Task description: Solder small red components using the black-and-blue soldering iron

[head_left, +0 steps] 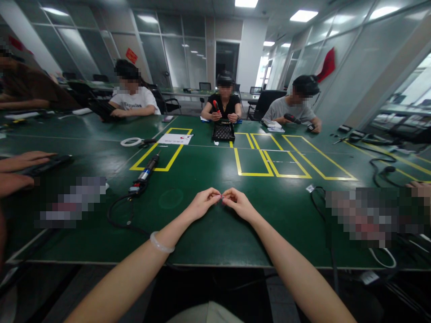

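Note:
My left hand and my right hand meet fingertip to fingertip just above the green table. Both are closed in a pinch. Between them shows a tiny piece, dark with a hint of red, too small to name. A pale bracelet circles my left wrist. On the table to the left of my hands lies an electric screwdriver, its bit pointing away from me and its black cable curling toward the near edge.
Yellow tape rectangles mark the green table. A white sheet and a white ring lie beyond the screwdriver. Across the table a person sits behind a black tray. Co-workers' hands and cables occupy both sides.

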Motion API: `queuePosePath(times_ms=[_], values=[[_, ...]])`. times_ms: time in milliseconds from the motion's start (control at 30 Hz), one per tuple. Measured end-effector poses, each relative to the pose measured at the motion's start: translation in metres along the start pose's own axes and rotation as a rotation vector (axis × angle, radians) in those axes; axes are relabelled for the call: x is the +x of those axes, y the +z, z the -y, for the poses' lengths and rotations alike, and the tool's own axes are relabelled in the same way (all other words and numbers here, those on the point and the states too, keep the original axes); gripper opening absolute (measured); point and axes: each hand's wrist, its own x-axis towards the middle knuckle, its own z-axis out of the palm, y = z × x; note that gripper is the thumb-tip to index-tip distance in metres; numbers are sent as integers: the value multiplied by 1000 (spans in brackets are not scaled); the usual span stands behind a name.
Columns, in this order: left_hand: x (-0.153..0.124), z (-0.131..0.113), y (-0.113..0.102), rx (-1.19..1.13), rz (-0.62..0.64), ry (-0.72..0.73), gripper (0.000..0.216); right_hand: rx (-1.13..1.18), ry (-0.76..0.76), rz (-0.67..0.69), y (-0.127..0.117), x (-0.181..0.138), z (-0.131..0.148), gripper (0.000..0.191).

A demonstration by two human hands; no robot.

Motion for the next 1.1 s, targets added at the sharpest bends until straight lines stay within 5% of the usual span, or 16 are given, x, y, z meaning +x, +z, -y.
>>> queuePosePath(times_ms=[900, 1100], values=[[-5, -10, -8, -20, -82, 21, 32, -26, 40, -45, -3, 2, -1, 25], [-18, -14, -37, 237, 73, 66, 35, -9, 51, -33, -2, 1, 0, 25]])
